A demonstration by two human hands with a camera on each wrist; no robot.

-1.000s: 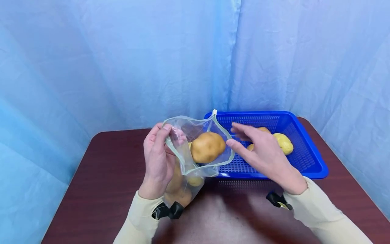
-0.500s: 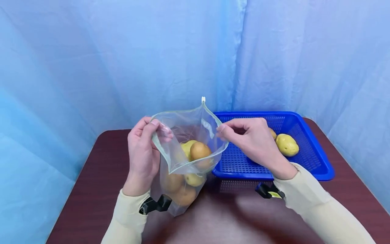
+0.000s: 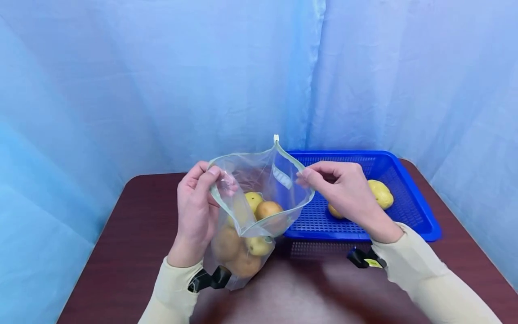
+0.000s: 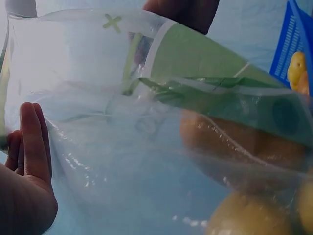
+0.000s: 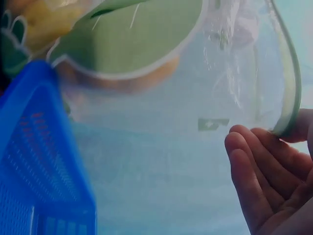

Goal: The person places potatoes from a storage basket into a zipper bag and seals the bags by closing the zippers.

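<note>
A clear zip bag (image 3: 259, 180) with a pale green rim stands open on the dark red table (image 3: 121, 252), holding several potatoes (image 3: 267, 209). My left hand (image 3: 198, 211) pinches the bag's left rim. On the right rim my right hand (image 3: 344, 191) pinches with thumb and forefinger. In the left wrist view the bag (image 4: 161, 137) fills the frame with potatoes (image 4: 244, 142) behind the film. The right wrist view shows my fingers (image 5: 264, 181) at the bag's rim (image 5: 288, 78).
A blue plastic basket (image 3: 413, 211) sits at the right of the table, behind my right hand, with two potatoes (image 3: 379, 193) in it. Blue cloth hangs close behind and on both sides. The table's front and left parts are bare.
One second ago my right hand was open beside a potato at the bag's mouth. That potato has dropped in, my right hand now pinches the right rim, and the bag stands taller.
</note>
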